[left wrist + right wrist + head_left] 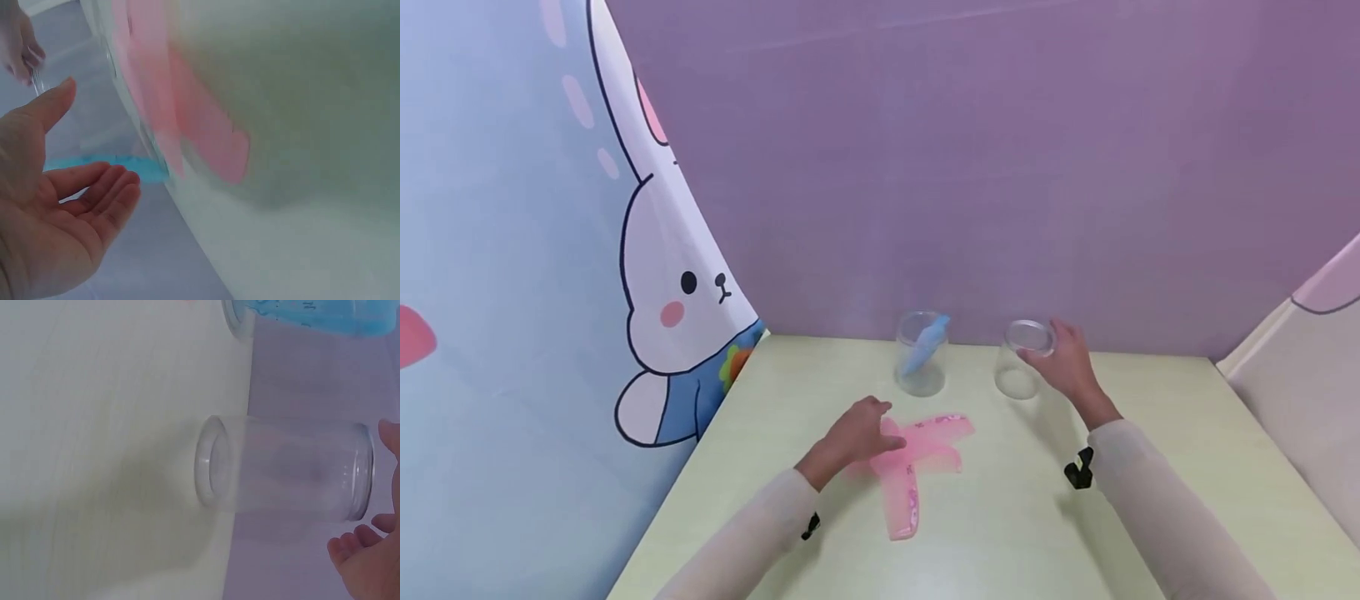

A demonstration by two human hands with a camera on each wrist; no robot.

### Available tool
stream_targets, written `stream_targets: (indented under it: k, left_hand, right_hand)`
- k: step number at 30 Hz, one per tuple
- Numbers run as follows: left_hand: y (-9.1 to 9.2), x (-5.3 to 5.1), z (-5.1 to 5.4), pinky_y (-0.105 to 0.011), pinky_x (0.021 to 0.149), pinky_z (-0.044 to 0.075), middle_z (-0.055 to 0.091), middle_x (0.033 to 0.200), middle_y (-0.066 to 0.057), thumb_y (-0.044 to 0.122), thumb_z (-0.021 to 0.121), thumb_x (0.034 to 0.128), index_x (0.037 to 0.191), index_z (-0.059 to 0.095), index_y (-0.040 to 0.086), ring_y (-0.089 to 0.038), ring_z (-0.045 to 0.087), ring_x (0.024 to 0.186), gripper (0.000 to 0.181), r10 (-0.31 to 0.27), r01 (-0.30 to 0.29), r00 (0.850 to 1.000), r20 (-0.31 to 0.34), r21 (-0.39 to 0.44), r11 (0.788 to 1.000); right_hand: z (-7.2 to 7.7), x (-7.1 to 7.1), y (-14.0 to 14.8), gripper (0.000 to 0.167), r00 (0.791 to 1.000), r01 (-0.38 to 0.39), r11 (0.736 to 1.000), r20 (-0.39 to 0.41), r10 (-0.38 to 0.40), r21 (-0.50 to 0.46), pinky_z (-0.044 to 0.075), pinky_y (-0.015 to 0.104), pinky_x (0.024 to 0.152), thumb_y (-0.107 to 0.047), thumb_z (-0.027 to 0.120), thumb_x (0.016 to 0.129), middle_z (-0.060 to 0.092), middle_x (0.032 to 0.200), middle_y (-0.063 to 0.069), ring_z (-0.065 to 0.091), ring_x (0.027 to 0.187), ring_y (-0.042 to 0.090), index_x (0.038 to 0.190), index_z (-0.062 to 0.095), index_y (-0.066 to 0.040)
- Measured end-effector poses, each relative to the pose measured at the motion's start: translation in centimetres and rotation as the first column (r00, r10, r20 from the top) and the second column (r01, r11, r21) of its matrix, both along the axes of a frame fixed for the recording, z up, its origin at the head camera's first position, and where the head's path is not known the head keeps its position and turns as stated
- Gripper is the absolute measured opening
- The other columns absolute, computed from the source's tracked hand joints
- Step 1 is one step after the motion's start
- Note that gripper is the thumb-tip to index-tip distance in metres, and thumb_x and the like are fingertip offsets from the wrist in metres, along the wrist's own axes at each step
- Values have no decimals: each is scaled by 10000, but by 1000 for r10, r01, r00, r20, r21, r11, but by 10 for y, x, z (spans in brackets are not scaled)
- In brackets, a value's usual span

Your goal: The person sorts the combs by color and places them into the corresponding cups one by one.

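Observation:
Several flat pink pieces [898, 492] with patterned edges lie overlapping on the table; in the left wrist view the pink pieces [212, 137] are blurred. Over their left side hovers my left hand [859, 435], thumb and fingers apart and holding nothing, its palm [69, 225] in the left wrist view. A clear container [1017, 379] stands upright at the back. My right hand [1063, 362] is at its upper right rim, thumb and fingers spread around the top of the container [294, 469] with no clear grip; whether they touch cannot be told.
Left of that container stands a second clear container [921, 385] with a blue object [927, 343] leaning inside it. Behind both rises a purple backdrop [925, 167]. A blue wall panel with a rabbit drawing [658, 308] borders the table on the left, and a pale panel on the right.

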State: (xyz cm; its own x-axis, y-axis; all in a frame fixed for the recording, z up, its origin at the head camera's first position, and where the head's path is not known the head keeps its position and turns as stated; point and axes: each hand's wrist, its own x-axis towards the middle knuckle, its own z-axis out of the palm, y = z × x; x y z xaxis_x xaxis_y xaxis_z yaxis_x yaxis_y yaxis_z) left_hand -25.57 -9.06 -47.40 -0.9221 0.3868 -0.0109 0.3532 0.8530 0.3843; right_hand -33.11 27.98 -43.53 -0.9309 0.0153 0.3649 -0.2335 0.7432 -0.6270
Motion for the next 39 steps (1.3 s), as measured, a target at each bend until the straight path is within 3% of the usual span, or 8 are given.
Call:
stream_targets:
  k: [3,6,9,15,21,29,39]
  left_hand:
    - [4,6,-8,-421,1021,533,641,1312,-170,486,793,848,1366,608,2,-291,626,1182,733,-19,19,1000,1,-71,997]
    - [8,10,-15,-363,906,559,670,1175,-112,493,811,823,1231,678,29,-218,625,1035,632,-28,26,1000,-11,-128,991]
    - [11,13,-22,-317,800,547,654,1067,-69,494,830,801,1107,702,62,-159,571,904,545,-25,21,999,-22,-169,985]
    - [16,18,-27,-287,759,538,623,1004,-57,433,846,804,1082,708,43,-135,517,817,499,5,-10,1000,-25,-227,974]
    - [17,17,-28,-271,725,522,599,943,-51,352,853,813,1035,703,31,-126,495,772,419,28,-32,999,-23,-216,976]
    - [19,13,-24,-265,711,492,588,813,-20,325,856,815,886,693,48,-123,471,738,329,-9,-5,998,-67,-207,978]
    - [19,14,-28,-270,685,452,538,678,30,303,887,774,791,664,107,-130,470,715,297,56,-62,997,-44,-149,987]
  right_hand:
    - [-7,-4,0,766,1000,6,1000,-4,-6,-11,408,657,978,-296,773,866,484,1317,404,449,1227,528,1385,450,165]
    - [-13,-8,-1,732,1000,19,999,3,-19,-27,428,634,935,-322,779,861,510,1253,389,474,1169,507,1343,485,145]
    - [-17,-10,-2,713,999,38,998,12,-38,-43,424,643,956,-328,773,874,509,1266,390,470,1183,509,1336,491,136]
    - [-24,-13,-3,685,997,74,995,20,-73,-68,419,645,981,-339,766,880,518,1273,379,476,1188,496,1310,511,129]
    - [-23,-16,-5,706,997,76,995,18,-75,-64,446,602,915,-407,762,880,557,1217,355,497,1131,459,1289,524,116]
    - [-16,-15,1,711,996,87,996,0,-87,-2,455,604,916,-390,767,871,604,1158,336,533,1107,468,1305,546,128]
    - [-30,-10,0,675,994,111,985,22,-109,-132,439,609,989,-369,791,868,606,1234,297,544,1169,456,1321,571,81]
